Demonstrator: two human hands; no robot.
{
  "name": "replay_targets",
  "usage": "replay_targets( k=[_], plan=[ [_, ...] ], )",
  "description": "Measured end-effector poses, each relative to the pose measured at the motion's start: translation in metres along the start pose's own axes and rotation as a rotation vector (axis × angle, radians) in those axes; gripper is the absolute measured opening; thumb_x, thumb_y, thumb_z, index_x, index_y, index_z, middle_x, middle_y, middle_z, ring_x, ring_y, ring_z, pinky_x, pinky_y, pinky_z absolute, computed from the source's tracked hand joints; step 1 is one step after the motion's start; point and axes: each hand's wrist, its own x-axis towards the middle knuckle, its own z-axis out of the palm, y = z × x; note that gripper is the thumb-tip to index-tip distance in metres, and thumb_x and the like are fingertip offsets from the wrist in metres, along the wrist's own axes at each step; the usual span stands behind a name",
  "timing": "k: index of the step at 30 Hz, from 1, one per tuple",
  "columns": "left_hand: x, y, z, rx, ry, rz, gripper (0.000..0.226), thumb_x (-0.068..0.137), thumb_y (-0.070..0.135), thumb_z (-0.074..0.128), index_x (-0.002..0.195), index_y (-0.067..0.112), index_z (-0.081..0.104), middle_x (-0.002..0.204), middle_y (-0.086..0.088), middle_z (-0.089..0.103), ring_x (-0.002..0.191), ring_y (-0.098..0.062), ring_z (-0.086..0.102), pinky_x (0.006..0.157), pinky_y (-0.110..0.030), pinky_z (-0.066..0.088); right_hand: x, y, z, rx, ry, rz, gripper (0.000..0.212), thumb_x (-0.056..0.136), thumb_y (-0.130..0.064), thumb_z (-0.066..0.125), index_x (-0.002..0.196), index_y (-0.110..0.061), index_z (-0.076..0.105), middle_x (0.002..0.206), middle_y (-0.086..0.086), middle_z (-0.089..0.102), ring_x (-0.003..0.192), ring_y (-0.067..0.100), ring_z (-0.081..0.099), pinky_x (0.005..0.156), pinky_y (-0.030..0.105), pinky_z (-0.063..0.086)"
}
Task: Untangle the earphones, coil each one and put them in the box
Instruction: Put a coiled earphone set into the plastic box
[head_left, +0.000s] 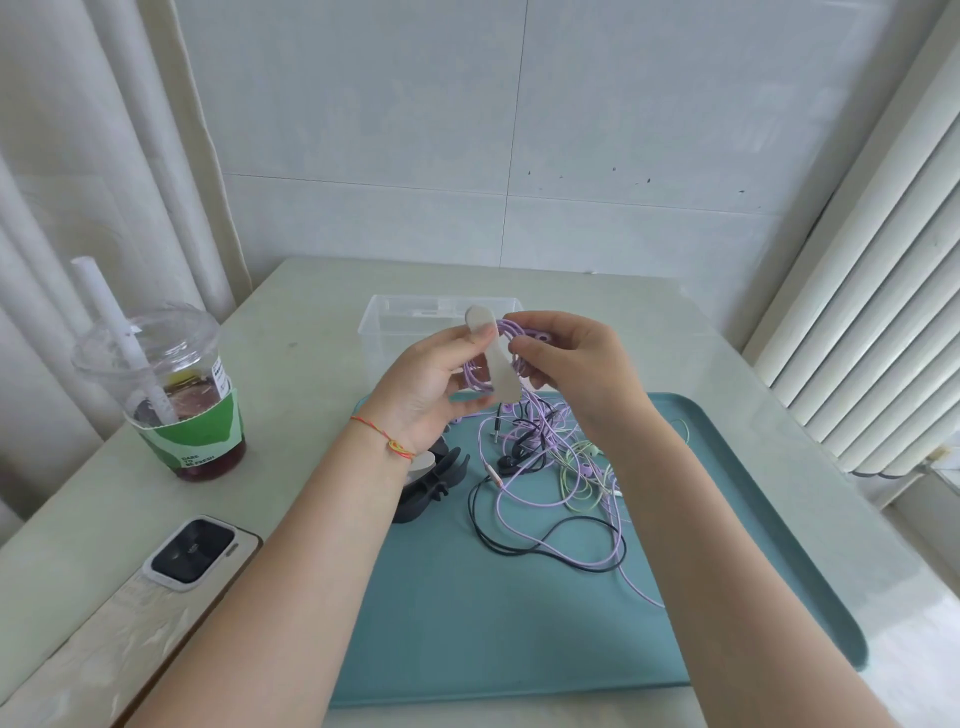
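With the left hand gripping the flat grey bone-shaped winder above the teal tray, the right hand pinching the lilac earphone cable should wrap turns snugly, feeding slack gradually from the tangle before the clear plastic box.

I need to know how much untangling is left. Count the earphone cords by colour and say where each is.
3. The purple cord runs from both hands into the pile on the tray; the black cord loops at the pile's near side; the pale green cord lies right. More may be hidden.
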Motion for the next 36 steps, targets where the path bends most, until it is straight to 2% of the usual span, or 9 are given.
replay_targets(
  k=[2, 4, 8, 12, 16, 20, 24, 28, 36],
  plan=[
    [0.000, -0.001, -0.002, 0.077, 0.037, 0.002, 0.023, 0.080, 0.041, 0.070, 0.096, 0.025, 0.073, 0.090, 0.003, 0.069, 0.087, -0.017, 0.058, 0.075, -0.032, 0.041, 0.000, -0.003, -0.004, -0.057, -0.025, -0.011, 0.021, 0.088, 0.002, 0.062, 0.103, -0.008, 0.073, 0.072, 0.006, 0.068, 0.054, 0.009, 0.056, 0.055, 0.020, 0.047],
    [0.001, -0.001, -0.003, 0.109, 0.074, 0.019, 0.017, 0.082, 0.038, 0.070, 0.091, 0.025, 0.074, 0.084, 0.007, 0.070, 0.084, -0.014, 0.056, 0.074, -0.030, 0.037, 0.000, -0.005, -0.006, -0.101, -0.045, -0.021, 0.020, 0.087, 0.002, 0.063, 0.101, -0.008, 0.073, 0.072, 0.005, 0.069, 0.055, 0.009, 0.057, 0.055, 0.020, 0.048],
    [0.001, 0.000, -0.006, 0.125, 0.101, 0.040, 0.013, 0.084, 0.029, 0.071, 0.094, 0.021, 0.075, 0.079, 0.005, 0.070, 0.070, -0.010, 0.053, 0.061, -0.025, 0.035, -0.001, -0.006, -0.011, -0.209, -0.067, -0.037, 0.021, 0.086, 0.000, 0.066, 0.097, -0.015, 0.074, 0.064, -0.002, 0.067, 0.052, 0.005, 0.056, 0.057, 0.022, 0.047],
    [0.000, 0.000, -0.005, 0.029, 0.086, 0.055, 0.017, 0.085, 0.018, 0.071, 0.100, 0.011, 0.074, 0.088, -0.006, 0.070, 0.068, -0.013, 0.058, 0.051, -0.018, 0.046, -0.003, -0.011, -0.014, -0.292, -0.120, -0.037, 0.023, 0.092, -0.004, 0.058, 0.101, -0.018, 0.074, 0.070, 0.002, 0.069, 0.056, 0.005, 0.058, 0.059, 0.022, 0.051],
    [0.000, 0.001, -0.004, -0.067, 0.124, 0.064, 0.017, 0.087, 0.011, 0.068, 0.102, 0.003, 0.070, 0.089, -0.012, 0.067, 0.067, -0.017, 0.064, 0.056, -0.021, 0.054, -0.002, -0.011, -0.017, -0.381, -0.161, -0.004, 0.041, 0.095, -0.002, 0.046, 0.093, -0.035, 0.071, 0.070, -0.008, 0.071, 0.064, 0.008, 0.064, 0.073, 0.027, 0.055],
    [0.000, 0.003, -0.001, -0.152, 0.140, 0.064, 0.007, 0.088, 0.007, 0.066, 0.095, 0.006, 0.063, 0.075, -0.007, 0.067, 0.065, -0.019, 0.067, 0.056, -0.024, 0.056, 0.001, -0.006, -0.017, -0.331, -0.044, 0.005, 0.026, 0.094, -0.003, 0.052, 0.110, -0.017, 0.066, 0.080, -0.001, 0.065, 0.063, 0.012, 0.067, 0.066, 0.020, 0.053],
    [-0.001, 0.005, -0.002, -0.083, 0.143, 0.040, 0.008, 0.088, 0.018, 0.067, 0.092, 0.016, 0.060, 0.077, -0.003, 0.069, 0.067, -0.017, 0.067, 0.051, -0.023, 0.051, 0.004, -0.002, -0.015, -0.226, 0.040, 0.008, 0.013, 0.090, -0.001, 0.060, 0.102, -0.007, 0.062, 0.094, 0.015, 0.068, 0.062, 0.016, 0.068, 0.070, 0.029, 0.060],
    [-0.001, 0.005, -0.006, -0.013, 0.139, 0.037, 0.008, 0.087, 0.023, 0.068, 0.087, 0.022, 0.060, 0.081, -0.001, 0.070, 0.069, -0.013, 0.063, 0.052, -0.022, 0.044, 0.004, -0.002, -0.015, -0.160, 0.099, 0.024, 0.012, 0.089, -0.002, 0.062, 0.098, -0.007, 0.068, 0.082, 0.009, 0.066, 0.061, 0.017, 0.069, 0.071, 0.027, 0.059],
    [-0.003, 0.006, 0.000, -0.259, 0.129, 0.073, 0.010, 0.088, 0.014, 0.066, 0.088, 0.015, 0.057, 0.076, -0.005, 0.069, 0.064, -0.013, 0.067, 0.051, -0.020, 0.052, 0.004, 0.000, -0.011, -0.053, 0.142, 0.003, 0.010, 0.087, -0.005, 0.068, 0.096, -0.007, 0.073, 0.082, 0.011, 0.066, 0.067, 0.024, 0.071, 0.071, 0.033, 0.061]
  ],
)
